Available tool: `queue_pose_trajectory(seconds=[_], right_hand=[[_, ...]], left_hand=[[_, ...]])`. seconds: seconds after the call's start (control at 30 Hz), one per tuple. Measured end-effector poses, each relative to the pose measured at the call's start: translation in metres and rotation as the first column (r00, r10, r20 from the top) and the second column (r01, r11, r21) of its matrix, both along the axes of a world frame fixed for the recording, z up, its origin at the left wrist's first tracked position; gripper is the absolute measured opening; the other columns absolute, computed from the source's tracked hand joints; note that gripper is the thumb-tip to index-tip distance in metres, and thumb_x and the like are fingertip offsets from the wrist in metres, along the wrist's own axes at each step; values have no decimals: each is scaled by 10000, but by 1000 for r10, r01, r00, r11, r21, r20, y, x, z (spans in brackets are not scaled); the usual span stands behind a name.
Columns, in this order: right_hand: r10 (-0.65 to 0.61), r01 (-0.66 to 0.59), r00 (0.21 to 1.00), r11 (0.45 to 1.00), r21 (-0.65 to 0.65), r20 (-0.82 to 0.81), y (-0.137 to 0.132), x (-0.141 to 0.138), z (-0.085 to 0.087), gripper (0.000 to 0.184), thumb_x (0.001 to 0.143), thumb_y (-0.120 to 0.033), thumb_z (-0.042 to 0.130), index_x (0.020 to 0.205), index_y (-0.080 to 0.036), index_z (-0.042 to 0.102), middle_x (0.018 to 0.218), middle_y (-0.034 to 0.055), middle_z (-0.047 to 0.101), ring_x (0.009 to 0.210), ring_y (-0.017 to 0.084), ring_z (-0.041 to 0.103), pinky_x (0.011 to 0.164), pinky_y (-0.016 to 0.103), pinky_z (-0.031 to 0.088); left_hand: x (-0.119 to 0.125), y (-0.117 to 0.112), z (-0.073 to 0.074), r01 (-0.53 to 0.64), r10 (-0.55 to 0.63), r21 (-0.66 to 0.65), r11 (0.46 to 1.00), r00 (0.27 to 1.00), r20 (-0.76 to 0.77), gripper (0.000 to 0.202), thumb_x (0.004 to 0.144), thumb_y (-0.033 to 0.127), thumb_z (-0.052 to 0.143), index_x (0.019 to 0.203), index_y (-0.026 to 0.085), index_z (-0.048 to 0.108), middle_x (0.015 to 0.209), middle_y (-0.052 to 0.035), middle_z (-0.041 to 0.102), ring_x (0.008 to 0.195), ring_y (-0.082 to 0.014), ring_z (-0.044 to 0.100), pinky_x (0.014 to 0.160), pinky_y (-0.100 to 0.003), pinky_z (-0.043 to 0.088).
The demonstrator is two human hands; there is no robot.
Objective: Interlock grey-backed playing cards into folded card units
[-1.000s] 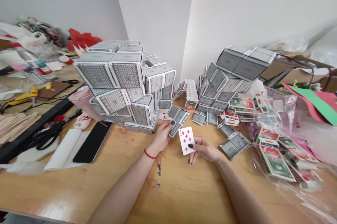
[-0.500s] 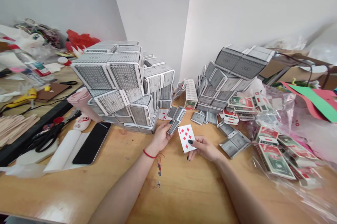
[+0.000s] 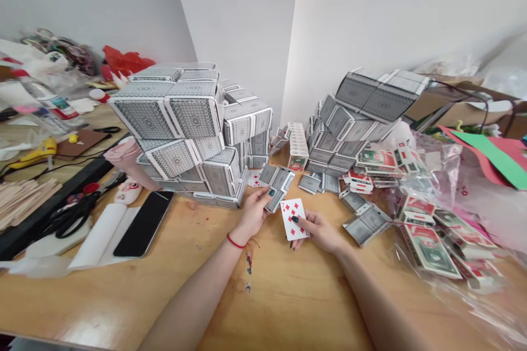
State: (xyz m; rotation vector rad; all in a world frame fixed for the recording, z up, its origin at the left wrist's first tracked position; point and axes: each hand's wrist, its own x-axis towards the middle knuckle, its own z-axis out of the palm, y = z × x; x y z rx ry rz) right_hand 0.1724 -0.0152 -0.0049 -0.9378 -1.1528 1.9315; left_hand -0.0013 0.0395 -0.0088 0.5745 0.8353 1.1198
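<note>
My right hand (image 3: pixel 319 231) pinches a seven of diamonds playing card (image 3: pixel 293 218), held face up just above the wooden table (image 3: pixel 280 296). My left hand (image 3: pixel 254 209), with a red string at its wrist, grips a small folded piece of grey-backed cards (image 3: pixel 275 199). More folded grey card pieces (image 3: pixel 278 176) lie just beyond it. A large block built of grey card boxes (image 3: pixel 189 126) rises to the left of my hands. A second heap of the same boxes (image 3: pixel 358 115) stands to the right.
A black phone (image 3: pixel 144 223) lies on white paper at the left, with black scissors (image 3: pixel 69 213) and wooden sticks (image 3: pixel 20 197) farther left. Red and green card packs (image 3: pixel 428 241) lie in clear plastic at the right. A red and green paper sheet (image 3: pixel 494 159) lies at the far right.
Both hands stay close together. The seven of diamonds has tilted slightly and shifted a little toward the left hand's folded piece.
</note>
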Motion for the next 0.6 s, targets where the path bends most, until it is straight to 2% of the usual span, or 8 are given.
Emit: queue_pose_trajectory(seconds=[0.3,0.43,0.5,0.6], right_hand=[[5,-10,996,998,55,89,1,-4,-3,358,771,-482,499,760,-126,479,600,63,655,491,175,633,458,284,508],[0,-8,993,998,68,119,0,-4,-2,339,778,-484,485,760,-148,444,571,44,653,480,172,631,450,272,496],[6,-16,991,997,73,135,-2,-7,-1,338,780,-488,478,765,-153,437,571,37,652,480,169,630,452,271,495],[42,-55,985,995,79,166,-5,-11,-2,333,785,-494,464,776,-164,420,553,19,643,452,159,617,430,261,486]], left_hand=[[2,-1,-4,5,18,140,990,986,-166,331,632,254,671,938,148,604,813,-36,652,627,-113,580,512,-192,421],[1,0,-8,-35,98,234,972,960,-264,315,662,253,641,953,143,591,748,-32,651,677,-135,592,617,-237,448],[1,0,-9,-43,138,294,955,940,-313,304,673,237,627,958,143,585,784,-44,654,744,-152,598,682,-263,453],[3,-3,-9,38,124,379,925,911,-392,261,669,212,626,919,141,600,900,-76,651,857,-177,590,756,-286,442]])
